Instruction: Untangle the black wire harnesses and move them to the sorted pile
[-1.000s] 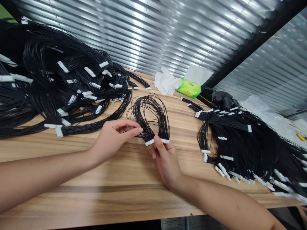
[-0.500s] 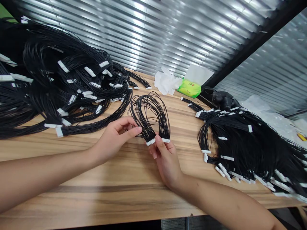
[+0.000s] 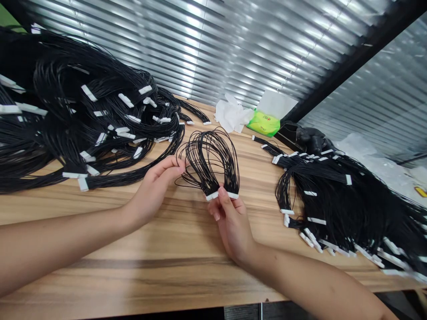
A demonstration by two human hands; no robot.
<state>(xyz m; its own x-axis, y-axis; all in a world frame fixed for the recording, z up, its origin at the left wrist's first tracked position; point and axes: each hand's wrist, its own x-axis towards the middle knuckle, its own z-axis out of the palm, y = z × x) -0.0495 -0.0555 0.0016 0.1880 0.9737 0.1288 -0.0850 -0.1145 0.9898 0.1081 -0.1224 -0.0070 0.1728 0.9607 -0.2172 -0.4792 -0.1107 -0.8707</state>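
Gripping a black wire harness point(image 3: 208, 173)

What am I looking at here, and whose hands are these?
This picture comes from a camera worn on a person's head, looking down at their own two bare hands. The right hand pinches the white connectors of a looped bundle of thin black wires. The left hand sits beside the loop, fingertips at its edge. On the wooden table, big heaps of similar wires lie to the left and right, with crumpled white tissue and a green packet beyond.
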